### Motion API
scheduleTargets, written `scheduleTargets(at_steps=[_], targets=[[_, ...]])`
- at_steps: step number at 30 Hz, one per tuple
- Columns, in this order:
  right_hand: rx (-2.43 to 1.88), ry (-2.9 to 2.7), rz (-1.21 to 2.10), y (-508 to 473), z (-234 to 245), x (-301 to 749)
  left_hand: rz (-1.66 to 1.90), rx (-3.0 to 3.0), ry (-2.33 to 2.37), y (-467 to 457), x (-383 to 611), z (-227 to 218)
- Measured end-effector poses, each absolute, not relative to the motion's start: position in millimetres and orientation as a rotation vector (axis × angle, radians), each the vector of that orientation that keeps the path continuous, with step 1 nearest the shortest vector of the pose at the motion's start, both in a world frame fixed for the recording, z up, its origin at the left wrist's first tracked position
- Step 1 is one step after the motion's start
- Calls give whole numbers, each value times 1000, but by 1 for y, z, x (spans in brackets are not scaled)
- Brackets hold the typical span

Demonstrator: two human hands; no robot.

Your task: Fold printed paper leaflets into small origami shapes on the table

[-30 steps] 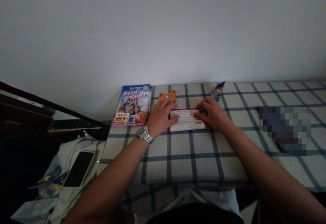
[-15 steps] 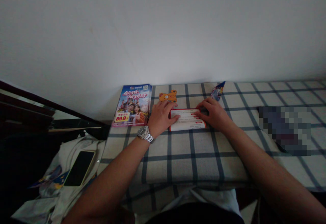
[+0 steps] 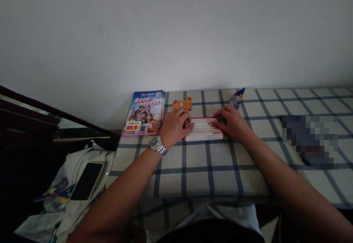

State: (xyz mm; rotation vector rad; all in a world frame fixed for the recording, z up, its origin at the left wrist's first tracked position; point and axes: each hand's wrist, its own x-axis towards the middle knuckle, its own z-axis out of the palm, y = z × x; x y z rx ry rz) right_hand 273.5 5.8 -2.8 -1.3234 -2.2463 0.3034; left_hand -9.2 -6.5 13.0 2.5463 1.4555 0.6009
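Note:
A white printed leaflet (image 3: 202, 130) with a red border lies flat on the checked cloth, apparently folded. My left hand (image 3: 175, 126) grips its left end, thumb on the printed face and fingers curled at the far edge. At the right end my right hand (image 3: 231, 123) does likewise, thumb and fingers closed on the paper. Part of each end is hidden under the hands. Just beyond the left fingers is an orange bear picture (image 3: 182, 104). A pointed folded piece of colourful paper (image 3: 237, 98) stands behind my right hand.
A stack of colourful flyers (image 3: 145, 114) sits left of my hands on the checked tablecloth (image 3: 195, 180). To the right lies a blurred-out dark object (image 3: 306, 140). Lower left, a phone (image 3: 86, 181) rests on a white bag (image 3: 66, 213). A wall (image 3: 176, 33) rises behind the table.
The fingers of my left hand have curled slightly closer to its thumb. Both hands stay on the leaflet, and it lies in nearly the same place.

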Motion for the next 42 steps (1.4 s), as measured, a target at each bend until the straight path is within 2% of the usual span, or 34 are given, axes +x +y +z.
scheduleTargets(at_steps=[12,42], targets=[[-1390,-2231,255,4,-2,274,699,2407,1457,-4,-9,11],[-1395,-2233,269,6,-5,275,680,2387,1471,-4,-9,12]])
